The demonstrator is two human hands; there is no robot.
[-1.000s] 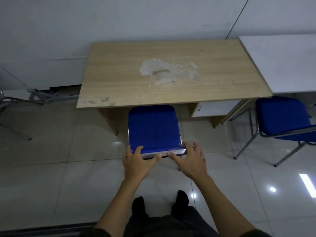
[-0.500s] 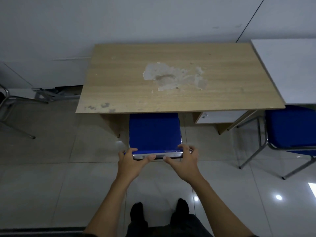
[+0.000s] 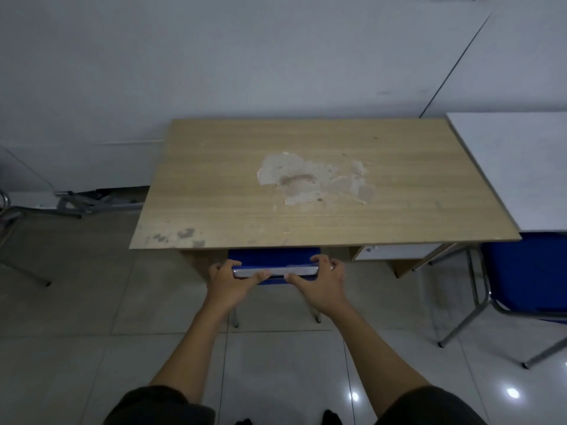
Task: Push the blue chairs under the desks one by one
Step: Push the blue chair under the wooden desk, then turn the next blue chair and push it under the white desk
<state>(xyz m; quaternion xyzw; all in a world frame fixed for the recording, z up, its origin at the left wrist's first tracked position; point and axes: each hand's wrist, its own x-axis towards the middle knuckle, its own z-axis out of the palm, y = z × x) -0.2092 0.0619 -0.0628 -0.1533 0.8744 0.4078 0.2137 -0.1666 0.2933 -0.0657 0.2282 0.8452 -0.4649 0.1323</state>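
Hands clamp the top rail of the blue chair — left hand and right hand each in a closed grip, fingers curled over the backrest, thumbs underneath. The seat is hidden beneath the front edge of the wooden surface; only the backrest and two rear legs stick out. Open tiled floor lies to the left. On the right, a second blue chair sits partly under the white surface, close beside — a narrow gap.
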